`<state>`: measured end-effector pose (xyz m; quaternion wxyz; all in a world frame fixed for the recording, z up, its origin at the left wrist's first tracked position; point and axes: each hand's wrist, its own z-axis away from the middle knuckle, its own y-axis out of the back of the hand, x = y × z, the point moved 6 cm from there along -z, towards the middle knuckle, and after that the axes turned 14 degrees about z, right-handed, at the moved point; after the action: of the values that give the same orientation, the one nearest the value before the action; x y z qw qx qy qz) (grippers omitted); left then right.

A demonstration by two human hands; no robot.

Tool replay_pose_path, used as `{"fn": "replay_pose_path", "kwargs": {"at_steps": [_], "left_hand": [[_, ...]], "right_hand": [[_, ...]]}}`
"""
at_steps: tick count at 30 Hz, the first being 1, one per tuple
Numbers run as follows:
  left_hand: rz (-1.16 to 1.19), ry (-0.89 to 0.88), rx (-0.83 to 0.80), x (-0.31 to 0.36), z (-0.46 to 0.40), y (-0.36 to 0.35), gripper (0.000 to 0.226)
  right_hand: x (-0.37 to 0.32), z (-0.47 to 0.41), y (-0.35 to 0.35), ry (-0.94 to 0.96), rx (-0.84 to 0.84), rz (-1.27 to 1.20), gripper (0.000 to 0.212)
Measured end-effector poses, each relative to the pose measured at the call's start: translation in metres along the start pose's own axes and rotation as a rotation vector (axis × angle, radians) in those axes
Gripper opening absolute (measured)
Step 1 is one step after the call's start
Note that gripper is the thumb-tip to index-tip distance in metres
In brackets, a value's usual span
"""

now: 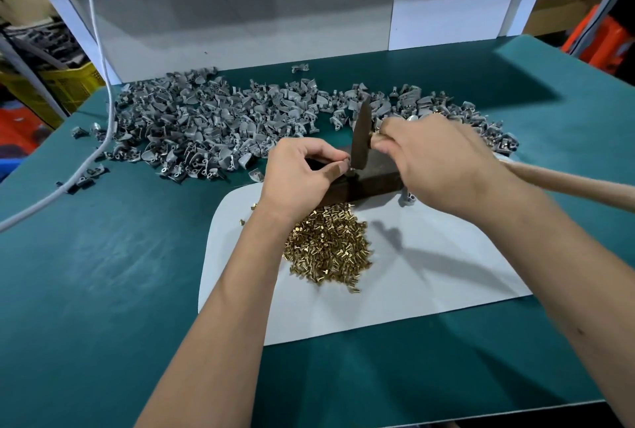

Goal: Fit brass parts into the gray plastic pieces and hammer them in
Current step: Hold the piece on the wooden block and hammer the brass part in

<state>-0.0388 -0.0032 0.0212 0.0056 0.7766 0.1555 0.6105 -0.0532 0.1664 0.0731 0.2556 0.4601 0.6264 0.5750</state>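
Right hand (436, 159) grips hammer (360, 135) (head on block (364, 183)); no writing legible

White cable (103, 108) draped over green table (103, 273) left; yellow crate (68, 84), orange bins (601, 39) bkgd.

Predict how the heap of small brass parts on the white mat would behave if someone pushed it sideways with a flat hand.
The brass parts lie loose, so the heap would probably spread rather than slide as one. Their short cylindrical shapes suggest many would roll across the smooth white mat. A few strays already sit apart near the left edge, hinting they scatter easily.
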Motion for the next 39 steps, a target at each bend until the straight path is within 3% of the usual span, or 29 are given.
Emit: {"fn": "replay_pose_path", "kwargs": {"at_steps": [4, 9, 14, 22, 24, 28, 29, 32, 33, 35, 37, 39], "left_hand": [[-0.010, -0.011, -0.006, 0.000, 0.000, 0.001, 0.010], [-0.011, -0.010, 0.000, 0.000, 0.000, 0.001, 0.012], [-0.019, -0.059, -0.012, -0.001, 0.000, 0.000, 0.012], [0.047, 0.006, -0.010, -0.010, -0.002, -0.001, 0.009], [0.092, 0.067, 0.000, -0.014, -0.002, 0.000, 0.009], [0.140, 0.129, 0.008, -0.016, -0.002, 0.000, 0.013], [0.145, 0.139, 0.010, -0.015, -0.002, 0.001, 0.014], [0.165, 0.158, 0.015, -0.014, -0.001, 0.000, 0.015], [0.163, 0.162, 0.018, -0.014, -0.001, 0.000, 0.014], [0.145, 0.172, 0.024, -0.013, 0.000, 0.001, 0.013], [0.130, 0.177, 0.024, -0.014, 0.000, 0.001, 0.012], [0.139, 0.186, 0.024, -0.015, 0.001, 0.001, 0.013]], "right_hand": [[0.006, 0.001, 0.008, -0.034, 0.160, -0.039, 0.021], [0.000, 0.001, 0.002, 0.025, 0.070, 0.027, 0.024], [0.017, 0.006, 0.017, -0.165, 0.369, -0.216, 0.024], [0.014, 0.010, -0.015, -0.168, 0.126, -0.221, 0.027], [0.014, 0.006, -0.009, -0.153, 0.163, -0.179, 0.026], [0.016, 0.008, 0.015, -0.191, 0.420, -0.250, 0.022], [0.011, 0.007, 0.013, -0.170, 0.389, -0.240, 0.022], [-0.006, 0.004, -0.011, -0.088, 0.082, -0.139, 0.023], [-0.005, 0.003, -0.012, -0.080, 0.068, -0.100, 0.023], [0.001, 0.001, -0.001, -0.084, 0.169, -0.068, 0.023], [0.006, 0.003, 0.011, -0.134, 0.346, -0.186, 0.022], [0.000, 0.004, 0.005, -0.126, 0.299, -0.208, 0.021]]}}
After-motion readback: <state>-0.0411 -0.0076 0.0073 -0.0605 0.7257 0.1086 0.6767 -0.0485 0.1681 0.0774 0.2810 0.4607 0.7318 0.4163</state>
